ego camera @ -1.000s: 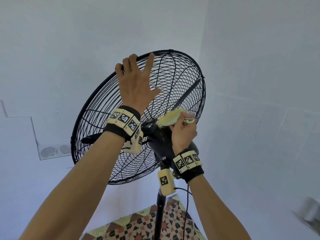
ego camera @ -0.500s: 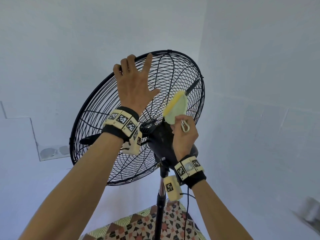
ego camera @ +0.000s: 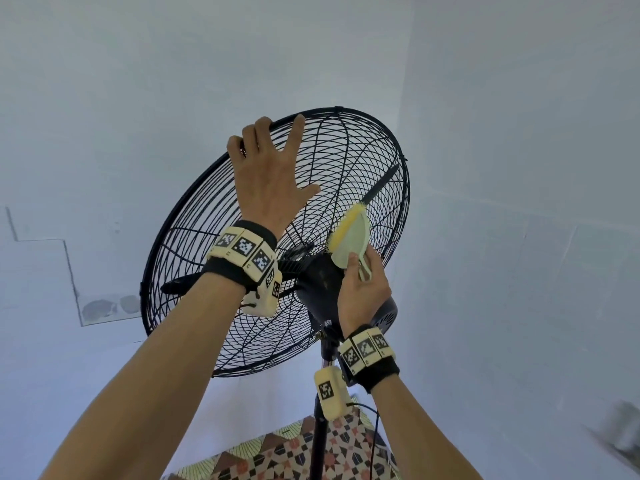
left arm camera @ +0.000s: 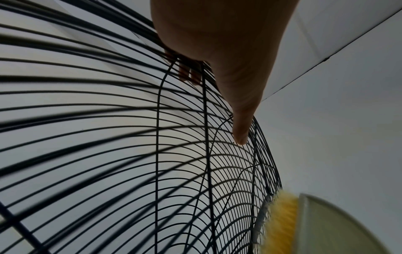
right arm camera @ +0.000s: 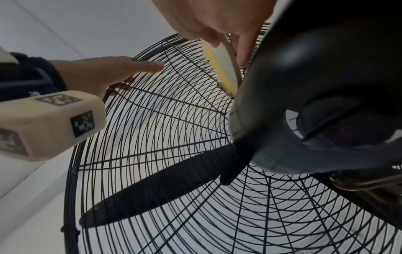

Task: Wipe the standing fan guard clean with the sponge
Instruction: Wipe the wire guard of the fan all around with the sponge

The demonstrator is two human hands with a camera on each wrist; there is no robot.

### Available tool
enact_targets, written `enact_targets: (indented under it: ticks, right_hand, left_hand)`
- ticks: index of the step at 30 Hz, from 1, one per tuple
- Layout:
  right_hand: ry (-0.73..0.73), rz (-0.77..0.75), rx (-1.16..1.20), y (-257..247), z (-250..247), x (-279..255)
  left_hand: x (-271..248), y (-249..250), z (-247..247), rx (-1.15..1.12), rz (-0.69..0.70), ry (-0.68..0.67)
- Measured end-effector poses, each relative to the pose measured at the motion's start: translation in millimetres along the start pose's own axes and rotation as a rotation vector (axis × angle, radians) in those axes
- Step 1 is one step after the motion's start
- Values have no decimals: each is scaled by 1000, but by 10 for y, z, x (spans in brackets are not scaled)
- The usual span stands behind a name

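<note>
- The right hand [ego camera: 362, 292] pinched the sponge [ego camera: 349, 239] by its pale backing, thumb on the near face and a fingertip [right arm camera: 241, 51] behind it, just above the black motor housing [ego camera: 320, 289].
- The sponge's yellow pad lay against the rear wires of the fan guard [ego camera: 194, 216], near the hub and on its right side.
- The left hand [ego camera: 268, 178] was spread flat on the upper guard, its fingers apart; the outer fingertips hooked over the rim while the forefinger [left arm camera: 240, 130] lay straight along the wires.
- By my judgement the stroke would go best run along the wires from hub to rim, with light pressure so the pad did not snag, and the left hand bracing the cage against the push.
- A dark blade [right arm camera: 152, 194] stood at rest inside the cage, and the pole [ego camera: 317, 431] dropped from the housing.
- Plain pale walls [ego camera: 519, 168] met in a corner behind the fan; a patterned covering [ego camera: 294, 455] showed low beside the pole.
</note>
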State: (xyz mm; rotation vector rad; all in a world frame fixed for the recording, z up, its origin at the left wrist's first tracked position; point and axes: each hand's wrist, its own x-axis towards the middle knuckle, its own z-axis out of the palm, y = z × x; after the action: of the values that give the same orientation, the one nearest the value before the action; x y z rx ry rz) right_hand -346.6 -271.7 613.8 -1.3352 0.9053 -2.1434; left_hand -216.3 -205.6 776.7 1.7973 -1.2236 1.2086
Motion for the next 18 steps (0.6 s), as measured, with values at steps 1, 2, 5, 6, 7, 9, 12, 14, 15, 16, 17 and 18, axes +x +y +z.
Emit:
enact_targets:
  ticks: [1,2,5,6,7,9,12,14,15,16,17,18]
  right_hand:
    - [-12,-19,-13,17,6,-23]
    - [-25,-35,-16,21,13,-36]
    - [-40,-71,-21,0,42,-9]
    - [-46,-87,-26,-13,52,10]
    - [-57,-102,-27,-39,56,29]
    - [-71,-115,12,-142,86,95]
    - [-73,-171,133,-467,153,293]
    - [-91,-225,163,-694,186,461]
    - [-94,-235,176,-771,183,526]
    - [-87,-232,185,-792,167,568]
    - [-74,-223,189,-773,138,585]
    - [-57,-198,181,-718,103,571]
  left_hand:
    - [-6,-11,-2,2,0,0]
    - [-8,-16,-1,4,1,1]
    - [7,-4,15,2,0,0]
    - [16,4,22,-1,0,0]
    - [23,10,30,-4,-2,-1]
    - [30,11,42,-9,-6,-3]
    - [37,-8,72,-13,-10,-6]
    - [41,-21,83,-14,-8,-2]
    - [44,-23,87,-16,-6,-2]
    - [47,-21,88,-18,-3,-4]
    - [49,-18,87,-19,1,-5]
    - [48,-16,82,-22,5,-4]
